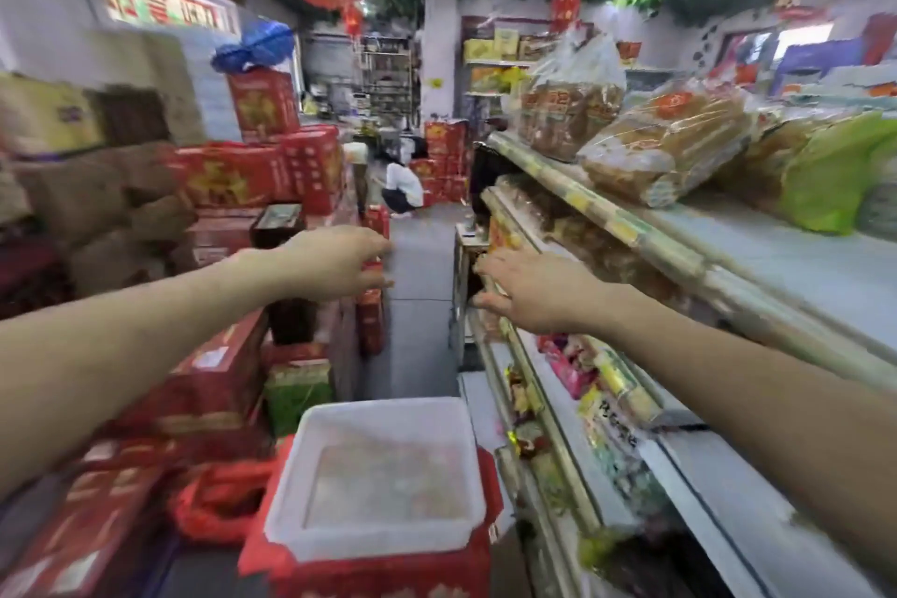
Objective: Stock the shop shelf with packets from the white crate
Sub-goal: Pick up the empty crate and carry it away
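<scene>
Your left hand (340,262) hangs loose and empty over the aisle, your right hand (529,291) reaches the shop shelf (626,228) with its grip unclear, and the white crate (291,490) below holds blurred packets (383,486), so stocking looks unfinished.

— Entry one, white crate (378,405)?
— Contents blurred to a pale mass; nothing inside distinguishable. Red box (388,571) beneath: cut by the bottom edge.
— Entry two, hands?
— Right hand (529,294): fingertips smeared at the shelf (820,272) lip; hold on anything undeterminable. Both forearms cut by the side edges.
— Entry three, shelf packets (565,362)?
— Print unreadable. Crouching person (403,189) down the aisle: too small to detail.
</scene>
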